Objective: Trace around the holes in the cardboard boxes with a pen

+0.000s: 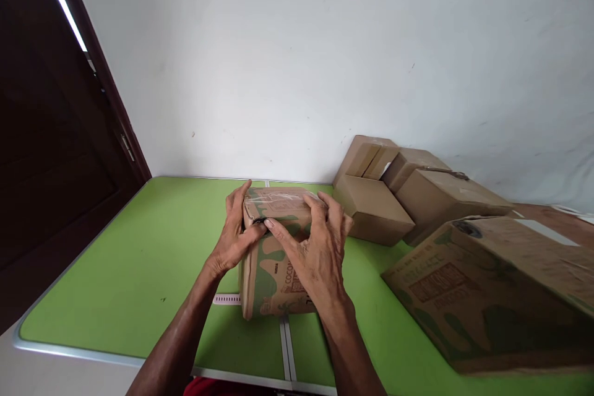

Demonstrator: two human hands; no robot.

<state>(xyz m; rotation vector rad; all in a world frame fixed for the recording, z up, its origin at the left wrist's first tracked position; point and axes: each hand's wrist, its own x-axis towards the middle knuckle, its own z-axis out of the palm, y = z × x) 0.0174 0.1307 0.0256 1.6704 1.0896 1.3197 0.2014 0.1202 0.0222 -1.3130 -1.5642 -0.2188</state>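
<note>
We have our left grip (232, 242) clamped on the printed carton (271, 281) near its upper left corner; our right grip (322, 253) spreads over the top, and we cannot tell whether it clamps or only rests. The carton stands mid-surface (139, 260), its lettering partly covered. A dark bit (260, 220) at our thumbs is too small to identify. A pink strip (226, 299) disappears behind the carton.

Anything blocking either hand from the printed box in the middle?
Nothing visible: the left hand and right hand both touch the printed box. The dark spot on its edge is too small to identify.
</note>
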